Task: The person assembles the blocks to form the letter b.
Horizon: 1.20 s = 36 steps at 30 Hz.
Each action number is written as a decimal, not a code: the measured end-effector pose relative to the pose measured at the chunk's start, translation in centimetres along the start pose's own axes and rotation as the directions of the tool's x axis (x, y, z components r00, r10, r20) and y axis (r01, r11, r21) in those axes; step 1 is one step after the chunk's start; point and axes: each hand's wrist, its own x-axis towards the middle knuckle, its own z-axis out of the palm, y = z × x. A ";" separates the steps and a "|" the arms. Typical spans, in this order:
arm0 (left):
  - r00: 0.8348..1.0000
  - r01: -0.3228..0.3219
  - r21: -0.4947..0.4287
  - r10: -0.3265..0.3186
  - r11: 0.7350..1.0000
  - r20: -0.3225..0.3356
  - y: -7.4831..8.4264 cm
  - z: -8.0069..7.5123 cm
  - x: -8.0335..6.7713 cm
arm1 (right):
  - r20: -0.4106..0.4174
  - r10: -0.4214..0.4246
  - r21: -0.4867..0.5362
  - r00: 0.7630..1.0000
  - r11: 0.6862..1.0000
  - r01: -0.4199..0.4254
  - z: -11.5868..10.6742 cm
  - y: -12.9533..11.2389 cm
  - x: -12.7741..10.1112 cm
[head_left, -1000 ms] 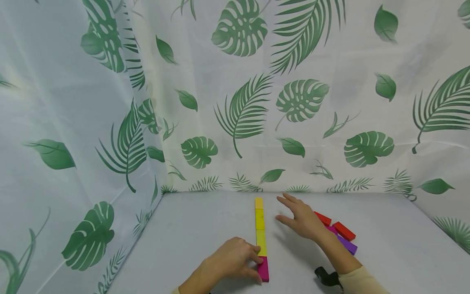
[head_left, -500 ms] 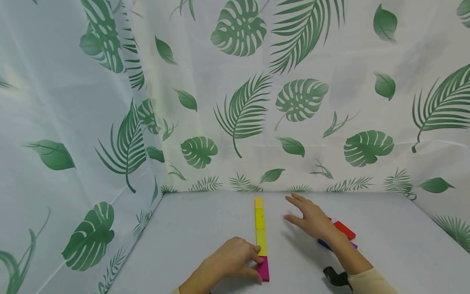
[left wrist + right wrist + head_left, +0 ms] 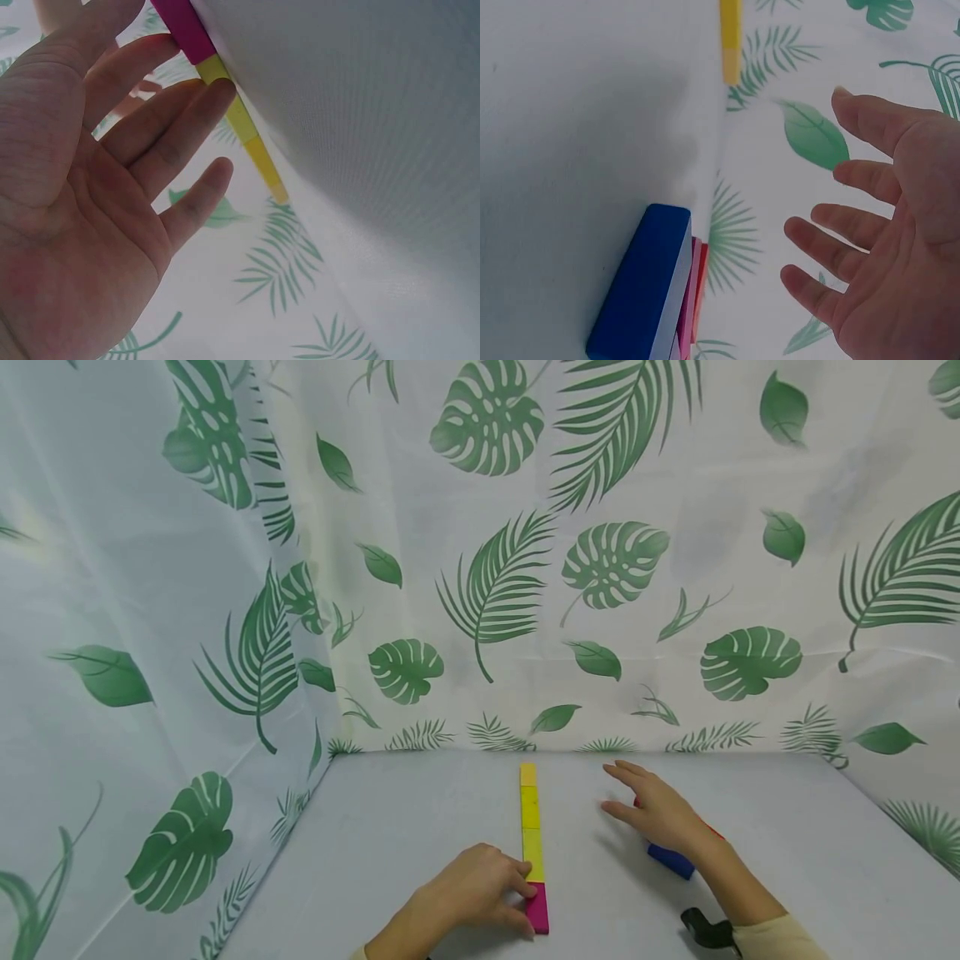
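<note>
A straight row of blocks runs away from the person: a magenta block (image 3: 537,914) at the near end, then yellow blocks (image 3: 531,807), with an orange-yellow block (image 3: 528,774) farthest. My left hand (image 3: 476,889) rests its fingertips along the row's left side at the magenta and nearest yellow blocks, fingers fairly straight. Raised above the table to the right, my right hand (image 3: 663,814) has spread fingers and holds nothing. Beneath it lies a blue block (image 3: 670,862), with pink (image 3: 691,285) and red (image 3: 703,289) blocks beside it in the right wrist view. Hand and forearm partly hide this group.
A pale cloth covers the table (image 3: 405,810). Behind and to the left hang white curtains (image 3: 517,610) printed with green leaves. A black device (image 3: 705,931) sits at the right wrist by the sleeve.
My right hand has drifted to the right, away from the row, over the loose blocks. The blue block shows more now, while the red and purple ones are mostly covered. The left hand stays put.
</note>
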 end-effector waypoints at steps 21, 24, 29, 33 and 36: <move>1.000 -0.001 0.002 0.001 1.000 0.009 -0.1 0.3 0.2 | 0.082 0.040 0.117 0.996 0.992 -0.049 -3.0 2.6 -1.5; 1.000 0.003 -0.006 -0.003 1.000 0.017 -0.1 0.2 0.2 | 0.119 0.049 0.130 0.992 0.989 -0.064 -3.5 3.2 -1.7; 1.000 0.002 -0.001 -0.002 1.000 0.013 -0.1 0.1 0.1 | 0.191 0.047 0.143 0.981 0.987 -0.075 -4.2 3.9 -1.9; 1.000 0.006 -0.005 -0.006 1.000 0.013 -0.1 0.1 0.1 | 0.233 0.031 0.160 0.972 0.985 -0.070 -4.5 4.3 -2.1; 1.000 0.015 -0.011 -0.015 1.000 0.018 0.0 0.0 0.0 | 0.269 0.047 0.174 0.962 0.980 -0.097 -4.7 4.6 -2.1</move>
